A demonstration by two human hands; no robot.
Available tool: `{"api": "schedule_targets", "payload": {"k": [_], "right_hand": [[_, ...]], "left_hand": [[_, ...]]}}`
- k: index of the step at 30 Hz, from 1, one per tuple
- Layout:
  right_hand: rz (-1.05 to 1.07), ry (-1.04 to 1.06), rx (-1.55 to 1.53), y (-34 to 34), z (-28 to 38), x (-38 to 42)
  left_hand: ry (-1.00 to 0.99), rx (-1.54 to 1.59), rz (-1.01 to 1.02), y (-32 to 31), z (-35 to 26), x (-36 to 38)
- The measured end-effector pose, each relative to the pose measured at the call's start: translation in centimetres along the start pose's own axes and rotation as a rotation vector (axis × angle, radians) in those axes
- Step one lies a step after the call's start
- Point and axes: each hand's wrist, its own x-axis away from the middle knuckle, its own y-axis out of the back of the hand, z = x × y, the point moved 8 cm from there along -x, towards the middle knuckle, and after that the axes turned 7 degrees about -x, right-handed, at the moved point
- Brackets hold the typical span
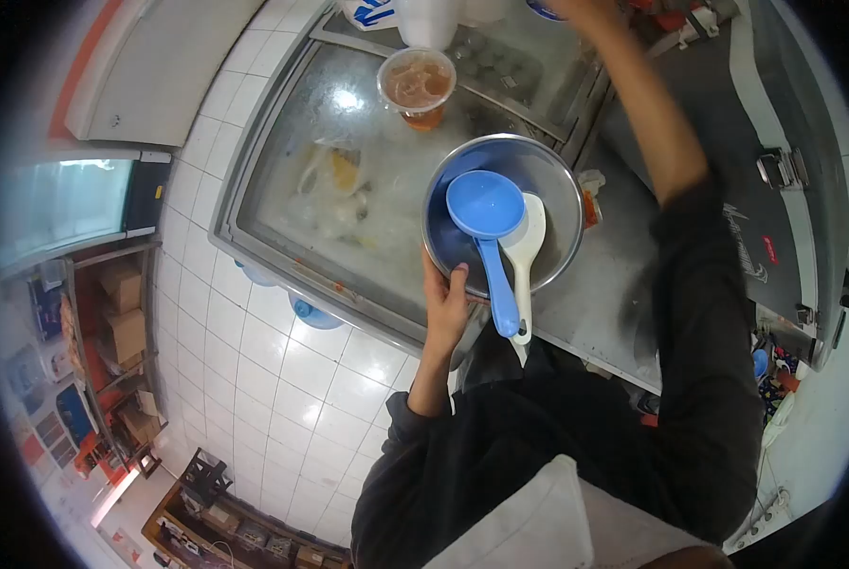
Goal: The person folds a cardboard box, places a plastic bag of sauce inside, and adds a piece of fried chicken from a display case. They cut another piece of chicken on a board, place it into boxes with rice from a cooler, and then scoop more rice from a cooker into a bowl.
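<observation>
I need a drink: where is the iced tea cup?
The iced tea cup stands upper centre on the freezer lid, just beyond the metal bowl.

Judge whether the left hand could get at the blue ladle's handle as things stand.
Probably yes: the left hand grips the bowl rim right beside the blue ladle handle, with nothing between, though it would have to release the bowl.

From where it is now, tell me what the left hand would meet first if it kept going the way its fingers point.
The left hand grips the rim of the round metal bowl. Its fingers point into the bowl, so it would probably first meet the blue plastic ladle, with the white plastic spoon beside it; depth is unclear.
</observation>
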Motion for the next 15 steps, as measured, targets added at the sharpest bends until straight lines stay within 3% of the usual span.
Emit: {"api": "schedule_targets", "payload": {"k": [2, 3, 4, 5, 8, 10, 15], "right_hand": [[0.150, -0.313, -0.185, 0.1, 3.3, 9.7], [0.255, -0.374, -0.093, 0.4, 5.7, 14.3], [0.439, -0.611, -0.045, 0.4, 6.9, 19.0], [0.468, -0.763, -0.042, 0.9, 7.2, 23.7], [0.505, -0.867, 0.139, 2.2, 9.8, 31.9], [0.359, -0.689, 0.272, 3.2, 12.0, 33.0], [0.434, -0.886, 0.159, 4.4, 11.2, 37.0]], "left_hand": [[0.061, -0.029, 0.018, -1.0, 0.0, 0.7], [0.060, -0.028, 0.023, -1.2, 1.0, 0.8], [-0.027, -0.120, 0.034, -1.1, 2.1, 0.7], [-0.115, -0.216, 0.046, -1.5, 2.4, 0.9], [-0.050, -0.081, 0.046, -4.1, 2.0, 2.2], [-0.018, -0.127, 0.063, -5.8, 2.1, 3.3], [-0.078, -0.171, 0.159, -8.9, 4.5, 4.8]]}}
